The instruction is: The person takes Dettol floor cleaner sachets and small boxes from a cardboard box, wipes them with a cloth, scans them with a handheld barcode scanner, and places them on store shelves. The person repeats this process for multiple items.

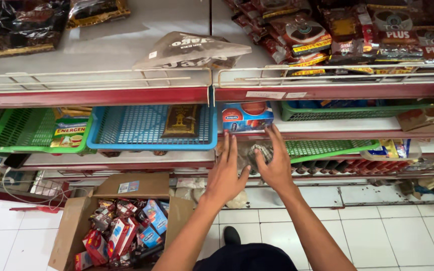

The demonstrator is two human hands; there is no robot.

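Both of my hands reach toward a store shelf. My left hand (226,173) has its fingers spread and sits just below the shelf edge. My right hand (276,161) is next to it, fingers curled around a small clear packet (257,153) with dark contents. Just above the hands, a blue and red box (247,116) stands on the shelf. A blue plastic basket (126,128) to the left holds a dark packet (181,121).
An open cardboard box (76,226) full of small red and blue packages stands on the white tiled floor at lower left. Green baskets (21,131) (337,111) flank the blue one. The top shelf holds coffee sachet bundles (327,30) and a grey bag (192,50).
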